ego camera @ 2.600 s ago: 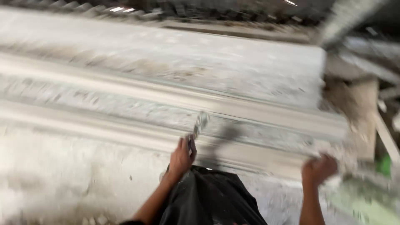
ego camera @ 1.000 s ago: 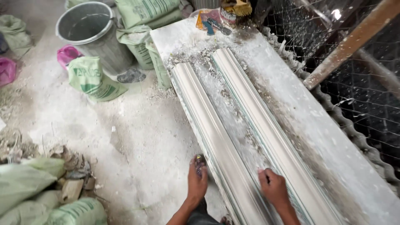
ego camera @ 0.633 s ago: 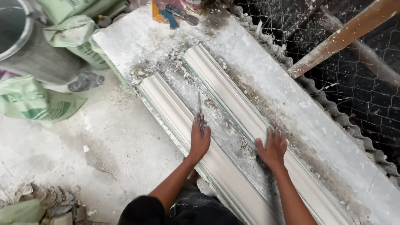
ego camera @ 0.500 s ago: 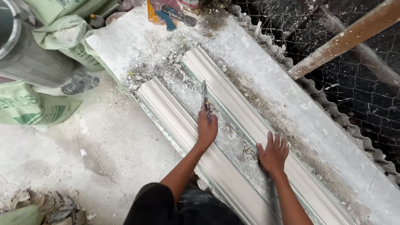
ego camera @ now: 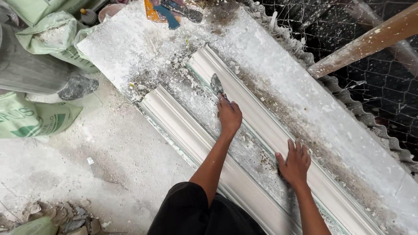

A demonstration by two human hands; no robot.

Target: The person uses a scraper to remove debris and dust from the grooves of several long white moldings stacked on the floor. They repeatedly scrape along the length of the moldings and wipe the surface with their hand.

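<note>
Since the view half a second earlier, the left hand (ego camera: 229, 116) has reached farther up the bench and the right hand (ego camera: 294, 164) has slid down the mould, so the two now sit well apart. Positions are given relative to the long white plaster cornice moulding (ego camera: 261, 126), whose long axis runs diagonally from upper left to lower right on the white plaster-dusted casting bench (ego camera: 117, 45). To its left lies a second, parallel white moulding strip (ego camera: 183, 126), separated from it by a channel of crumbled plaster. The left hand is closed around the handle of a small grey metal scraper blade (ego camera: 216, 83), whose tip points up the axis and rests on the moulding's left edge near its upper end. The right hand lies open and flat, palm down, holding nothing, farther down the same moulding. The left hand is the nearer to the moulding's upper end. Beyond that end lie blue and orange hand tools (ego camera: 167, 8).
</note>
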